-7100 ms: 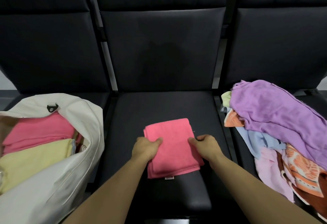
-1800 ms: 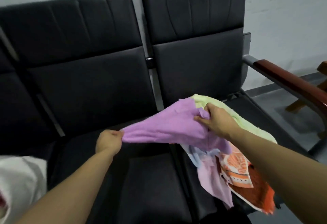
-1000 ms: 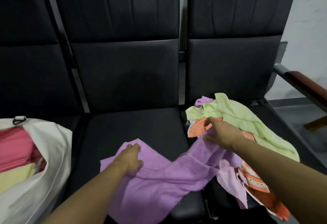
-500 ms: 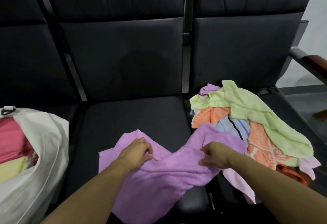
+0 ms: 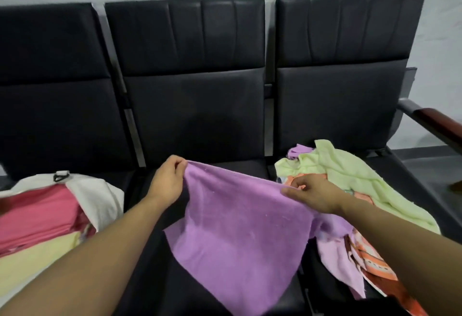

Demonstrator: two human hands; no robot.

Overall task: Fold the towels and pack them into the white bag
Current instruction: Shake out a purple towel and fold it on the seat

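Currently left hand [image 5: 168, 182] and right hand [image 5: 313, 194] each pinch a top corner of the purple towel [image 5: 240, 235], held over the middle seat [image 5: 240, 165]. White bag [image 5: 97, 195] at left holds folded pink towel [image 5: 37, 213] and yellow towel [image 5: 37, 260].

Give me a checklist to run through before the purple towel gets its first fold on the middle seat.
1. Left hand pinches a top corner of the purple towel: ok.
2. Right hand pinches the opposite top edge: ok; whether its grip is right at the corner: cannot tell.
3. Towel spread out between the hands: ok, its top edge runs unbroken from hand to hand.
4. Towel free of the pile of towels on the right seat: not ok, its right side trails onto that pile.
5. Middle seat ready as a folding surface: ok, only this towel hangs over it.
6. White bag has room left: cannot tell.
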